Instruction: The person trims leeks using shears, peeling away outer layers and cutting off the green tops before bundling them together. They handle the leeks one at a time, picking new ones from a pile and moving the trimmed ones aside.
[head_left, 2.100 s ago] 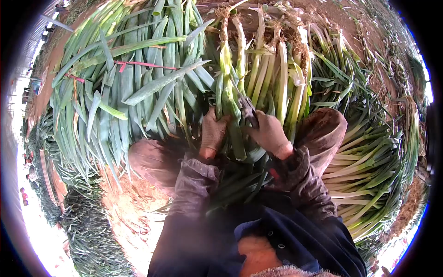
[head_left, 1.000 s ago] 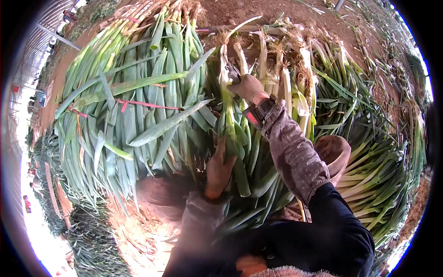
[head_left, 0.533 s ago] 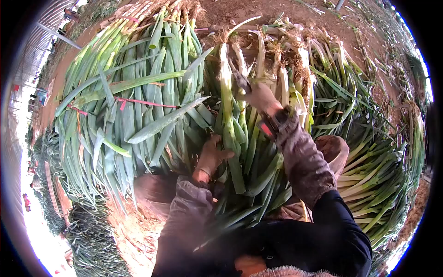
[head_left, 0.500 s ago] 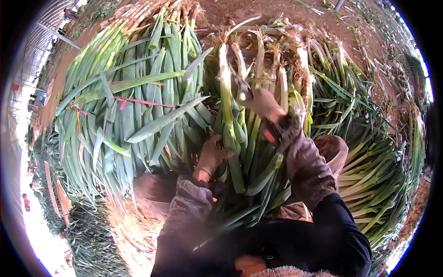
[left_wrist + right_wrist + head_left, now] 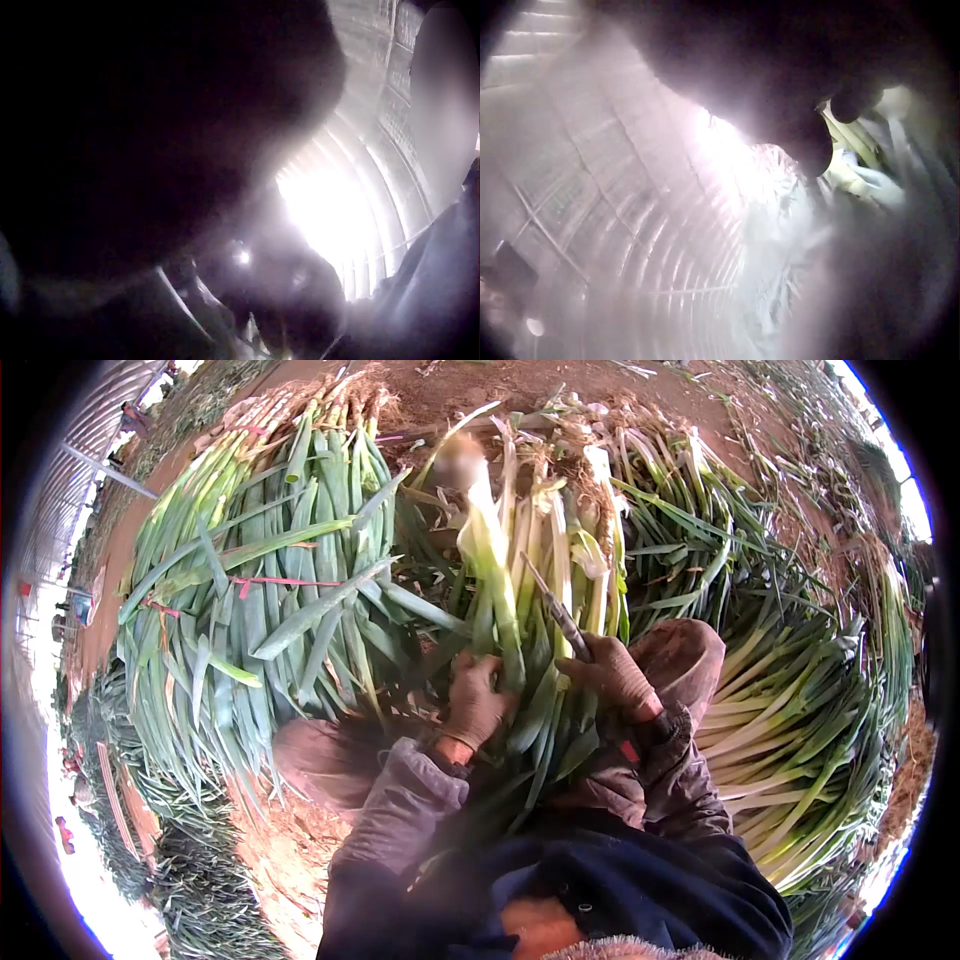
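Note:
In the head view my gloved left hand (image 5: pixel 475 702) grips the green leaves of a leek (image 5: pixel 487 540). Its pale stalk points away from me, and its root end is blurred and lifted toward the camera. To the right, my gloved right hand (image 5: pixel 610 672) holds a slim dark tool with a narrow pointed blade (image 5: pixel 556 606), aimed forward and left beside the leek. Several more leeks (image 5: pixel 560 550) lie roots-away just beyond the blade. Both wrist views are mostly dark; in the right one, finger outlines (image 5: pixel 814 150) show against pale stalks.
A large heap of leeks (image 5: pixel 290 620) with pink ties (image 5: pixel 285 581) lies at left. More leeks (image 5: pixel 770 740) fan out at right, past my bent knee (image 5: pixel 685 660). Brown soil (image 5: pixel 520 385) stretches beyond, and a plastic-covered arched roof (image 5: pixel 622 187) stands overhead.
My right hand has drawn back toward my body with the pointed tool, away from the stalk. My left hand's fingers have closed round the leaves, and the leek's root end has risen.

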The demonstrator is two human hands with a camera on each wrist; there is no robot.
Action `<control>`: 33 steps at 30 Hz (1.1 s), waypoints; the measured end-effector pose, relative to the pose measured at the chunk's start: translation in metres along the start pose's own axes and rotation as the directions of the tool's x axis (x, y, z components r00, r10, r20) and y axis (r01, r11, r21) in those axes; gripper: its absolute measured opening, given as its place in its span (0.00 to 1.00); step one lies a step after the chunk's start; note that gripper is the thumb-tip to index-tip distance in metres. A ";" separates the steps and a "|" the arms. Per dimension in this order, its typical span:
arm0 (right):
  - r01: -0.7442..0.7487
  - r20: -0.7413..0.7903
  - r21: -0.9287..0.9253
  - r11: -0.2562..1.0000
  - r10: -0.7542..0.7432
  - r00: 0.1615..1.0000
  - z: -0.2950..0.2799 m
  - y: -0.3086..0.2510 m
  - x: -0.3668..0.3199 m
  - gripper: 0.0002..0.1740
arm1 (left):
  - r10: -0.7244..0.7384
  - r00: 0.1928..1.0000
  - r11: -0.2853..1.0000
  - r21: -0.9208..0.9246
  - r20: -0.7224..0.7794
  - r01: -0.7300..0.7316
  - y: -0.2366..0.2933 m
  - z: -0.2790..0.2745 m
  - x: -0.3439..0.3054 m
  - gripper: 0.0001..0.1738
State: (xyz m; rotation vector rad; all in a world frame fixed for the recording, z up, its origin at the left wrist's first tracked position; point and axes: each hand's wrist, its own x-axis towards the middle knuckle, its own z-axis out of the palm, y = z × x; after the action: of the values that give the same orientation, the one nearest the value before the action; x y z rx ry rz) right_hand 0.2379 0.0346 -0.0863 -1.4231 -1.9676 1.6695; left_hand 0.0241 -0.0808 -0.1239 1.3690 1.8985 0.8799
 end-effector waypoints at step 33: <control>0.432 0.179 0.136 0.892 -0.451 0.874 0.032 0.039 -0.158 0.48 | -0.186 0.979 0.975 -0.111 0.082 0.195 -0.019 -0.028 0.074 0.41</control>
State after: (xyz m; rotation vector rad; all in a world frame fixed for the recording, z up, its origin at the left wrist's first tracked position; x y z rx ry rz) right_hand 0.3190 -0.1086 -0.0652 -0.7092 -2.0861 1.7082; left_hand -0.0281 -0.0188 -0.1304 1.1122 1.8562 0.8236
